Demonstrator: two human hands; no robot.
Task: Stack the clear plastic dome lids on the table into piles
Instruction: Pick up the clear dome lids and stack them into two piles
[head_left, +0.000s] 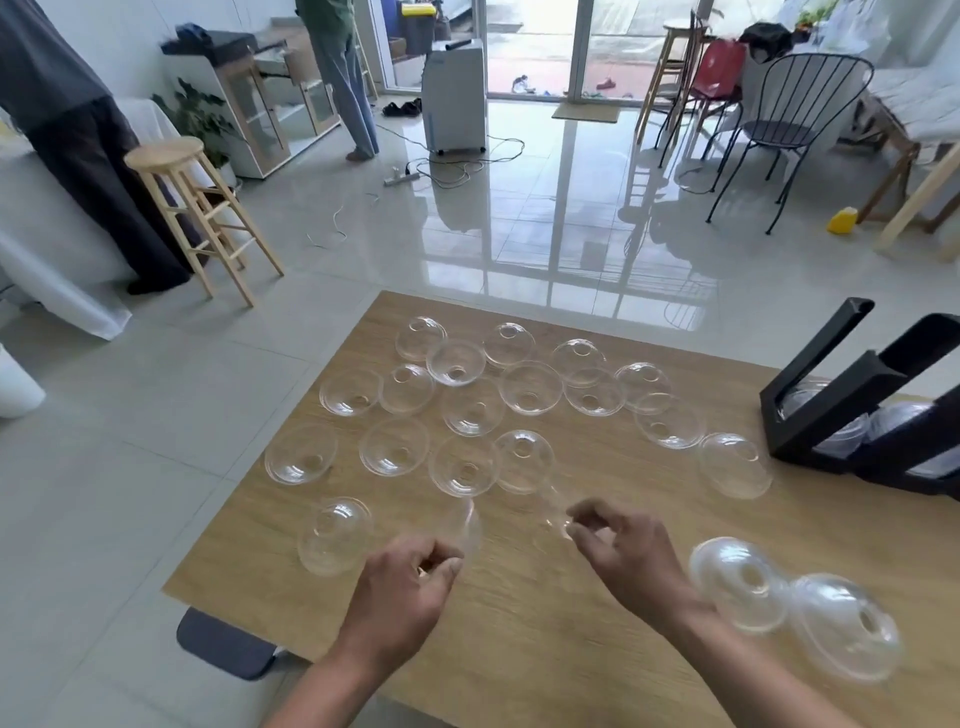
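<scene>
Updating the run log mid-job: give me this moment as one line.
left hand: pinching blurred lid | right hand: pinching blurred lid | loose lids: scattered singly on table | piles: none seen

Two bare forearms rise from the bottom of the frame, sleeveless as far as seen, ending in bare hands: left hand (402, 590), right hand (631, 558).

Wooden stool (197, 208), wire chair (795, 119)

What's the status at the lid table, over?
Left hand pinching one clear lid, right hand pinching another. Other lids lie loose on the table, unstacked. Black rack far right, nothing blocking.
</scene>
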